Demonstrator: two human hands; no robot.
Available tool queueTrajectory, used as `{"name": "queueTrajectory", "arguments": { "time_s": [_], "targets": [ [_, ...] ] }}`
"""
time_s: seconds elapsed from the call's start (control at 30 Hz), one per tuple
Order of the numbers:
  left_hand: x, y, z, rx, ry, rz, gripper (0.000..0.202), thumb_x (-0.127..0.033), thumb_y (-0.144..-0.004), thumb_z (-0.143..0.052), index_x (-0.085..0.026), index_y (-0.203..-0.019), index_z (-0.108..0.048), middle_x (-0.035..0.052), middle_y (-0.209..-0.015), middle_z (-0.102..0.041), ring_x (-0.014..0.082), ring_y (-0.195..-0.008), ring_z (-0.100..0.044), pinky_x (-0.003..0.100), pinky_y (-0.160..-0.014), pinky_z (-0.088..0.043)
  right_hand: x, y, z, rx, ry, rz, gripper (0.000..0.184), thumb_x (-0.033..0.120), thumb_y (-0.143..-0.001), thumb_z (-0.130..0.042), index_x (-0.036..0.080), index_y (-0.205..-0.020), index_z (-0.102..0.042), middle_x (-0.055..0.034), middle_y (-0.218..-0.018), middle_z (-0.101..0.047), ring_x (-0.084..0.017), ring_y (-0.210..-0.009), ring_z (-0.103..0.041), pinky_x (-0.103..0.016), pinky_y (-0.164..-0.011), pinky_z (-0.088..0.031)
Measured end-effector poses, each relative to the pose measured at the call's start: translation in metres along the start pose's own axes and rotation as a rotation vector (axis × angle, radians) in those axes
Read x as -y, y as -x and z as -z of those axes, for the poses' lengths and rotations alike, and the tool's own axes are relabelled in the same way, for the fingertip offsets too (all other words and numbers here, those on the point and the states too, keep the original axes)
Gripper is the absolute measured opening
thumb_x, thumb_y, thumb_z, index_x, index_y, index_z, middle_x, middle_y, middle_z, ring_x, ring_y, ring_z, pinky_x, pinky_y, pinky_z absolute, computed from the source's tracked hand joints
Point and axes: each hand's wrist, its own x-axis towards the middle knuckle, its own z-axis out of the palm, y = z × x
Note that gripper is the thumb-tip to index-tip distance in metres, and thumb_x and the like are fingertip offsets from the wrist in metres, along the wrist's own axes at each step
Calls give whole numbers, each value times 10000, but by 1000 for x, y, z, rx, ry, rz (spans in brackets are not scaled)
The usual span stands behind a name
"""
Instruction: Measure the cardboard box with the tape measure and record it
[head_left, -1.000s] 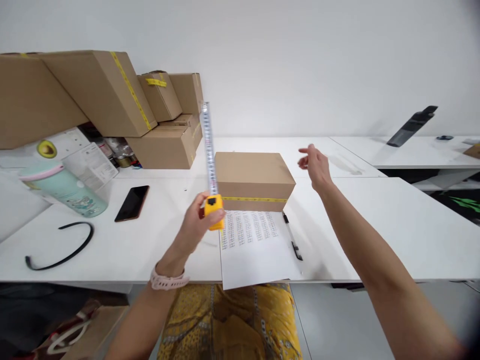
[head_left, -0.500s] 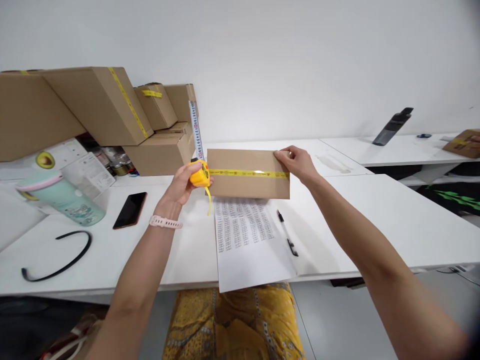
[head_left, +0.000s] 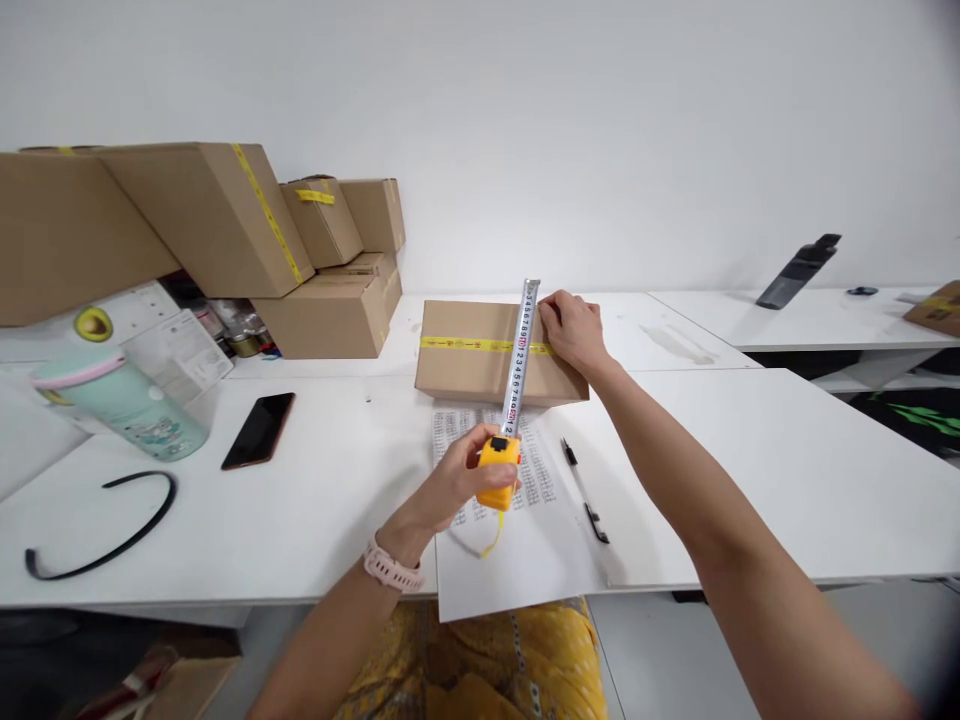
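My left hand is closed around a yellow tape measure, whose yellow wrist strap dangles over the paper. Its silver blade is pulled out and points away from me, passing over a closed cardboard box banded with yellow tape. The metal hook shows just past the box's far edge. At the box's upper right side, my right hand grips the cardboard with bent fingers, close beside the blade. Under the tape measure and partly under the box lies a printed sheet with columns of text.
A black-capped pen lies right of the sheet. To the left are a phone, a mint tumbler and a black curved band. Several cardboard boxes are stacked behind. A dark bottle leans at the right.
My left hand has brought the tape measure from the box's left side to its front, swinging the blade across the box. The box has tilted a little; my right hand stays at its right side.
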Motion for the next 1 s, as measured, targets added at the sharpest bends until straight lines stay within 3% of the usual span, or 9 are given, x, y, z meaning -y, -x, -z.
{"name": "queueTrajectory", "arguments": {
  "time_s": [0.1, 0.2, 0.33, 0.57, 1.0],
  "targets": [
    [15, -6, 1, -7, 51, -3, 478, -413, -692, -880, -210, -1017, -595, 36, -1015, -648, 161, -762, -682, 302, -723, -531, 0, -1, 1, 14, -6, -6, 266, 306, -991, -343, 247, -1055, -594, -110, -1120, -717, -314, -1065, -579, -490, -994, -335],
    [25, -10, 0, -31, 74, -11, 457, -409, -704, -880, -209, -991, -587, 30, -978, -652, 152, -765, -668, 301, -738, -532, 0, -2, 1, 28, -24, -7, 365, 279, -981, -346, 244, -1271, -564, -109, -1126, -709, -324, -1093, -566, -493, -985, -327],
    [30, -13, -5, -58, 91, -10, 481, -418, -679, -893, -211, -985, -584, 25, -952, -649, 153, -760, -669, 304, -738, -536, -1, -4, 0, 42, 2, 69, 501, 263, -986, -307, 311, -1426, -540, -100, -1093, -692, -327, -1039, -546, -509, -957, -315],
    [37, -19, -7, -76, 83, 3, 514, -441, -666, -904, -214, -1002, -589, 28, -963, -631, 159, -780, -663, 299, -723, -522, -7, -6, -3, 100, 56, 146, 519, 286, -1013, -289, 359, -1381, -647, -124, -1092, -660, -339, -1018, -492, -520, -917, -289],
    [45, -24, 2, 2, 33, 1, 515, -421, -750, -854, -198, -1112, -563, 18, -980, -587, 150, -829, -622, 296, -741, -484, -8, -7, -5, 69, 83, 148, 513, 238, -1017, -291, 351, -1357, -659, -105, -1076, -666, -295, -983, -479, -464, -904, -293]
  ]
}}
